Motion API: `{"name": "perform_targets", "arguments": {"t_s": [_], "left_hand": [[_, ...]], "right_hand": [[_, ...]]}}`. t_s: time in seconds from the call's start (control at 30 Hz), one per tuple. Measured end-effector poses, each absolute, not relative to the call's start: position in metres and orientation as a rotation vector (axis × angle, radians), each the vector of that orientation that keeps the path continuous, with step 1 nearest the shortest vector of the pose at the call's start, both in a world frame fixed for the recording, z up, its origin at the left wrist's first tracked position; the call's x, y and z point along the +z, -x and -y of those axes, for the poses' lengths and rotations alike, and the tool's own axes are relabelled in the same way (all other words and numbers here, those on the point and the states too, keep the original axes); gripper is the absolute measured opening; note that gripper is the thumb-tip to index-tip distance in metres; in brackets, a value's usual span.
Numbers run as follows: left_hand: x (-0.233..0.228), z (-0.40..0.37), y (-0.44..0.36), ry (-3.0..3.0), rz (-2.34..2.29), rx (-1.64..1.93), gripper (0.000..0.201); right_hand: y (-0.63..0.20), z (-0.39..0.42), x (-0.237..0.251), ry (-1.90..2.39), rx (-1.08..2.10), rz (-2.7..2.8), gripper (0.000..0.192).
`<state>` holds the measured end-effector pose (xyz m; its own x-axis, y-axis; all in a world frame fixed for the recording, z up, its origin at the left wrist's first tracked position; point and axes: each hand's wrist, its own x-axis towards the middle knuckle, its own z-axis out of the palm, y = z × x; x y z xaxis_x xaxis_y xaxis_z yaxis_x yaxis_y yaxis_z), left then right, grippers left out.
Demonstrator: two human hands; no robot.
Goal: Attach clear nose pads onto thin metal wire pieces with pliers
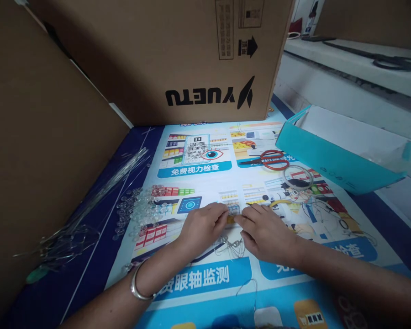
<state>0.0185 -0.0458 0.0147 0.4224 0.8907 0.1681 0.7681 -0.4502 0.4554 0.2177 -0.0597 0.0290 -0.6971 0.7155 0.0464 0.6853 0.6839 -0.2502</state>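
Note:
My left hand (207,226) and my right hand (265,230) meet near the middle of the printed sheet, fingertips a small gap apart. Both have their fingers drawn together in a pinch; what lies between the fingertips is too small and hidden to make out. Just below the gap, a tangle of thin wire with clear beads (235,244) lies close to both hands. Left of my left hand, many loose clear beads (144,208) are spread over the sheet and the dark blue cloth.
A bundle of thin wires (119,173) lies at the left. Red-handled scissors (274,161) and a pale wire coil or ring (298,177) sit before an open turquoise box (335,157). A large cardboard box (150,55) stands behind. Dark long-handled tools (390,59) rest on the ledge.

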Motion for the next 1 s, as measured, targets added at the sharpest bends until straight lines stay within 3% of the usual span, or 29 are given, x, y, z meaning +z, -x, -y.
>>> {"name": "perform_targets", "arguments": {"t_s": [0.17,0.63,1.0], "left_hand": [[0.013,0.046,-0.019,-2.363,-1.45,0.549,0.016],[0.004,0.045,-0.021,-2.448,-1.342,0.59,0.018],[0.004,0.045,-0.019,-2.479,-1.309,0.565,0.02]], "right_hand": [[-0.22,0.058,0.029,1.175,0.333,2.734,0.036],[-0.229,0.048,0.017,0.997,0.5,2.513,0.022],[-0.207,0.022,0.024,1.196,0.579,2.531,0.015]]}}
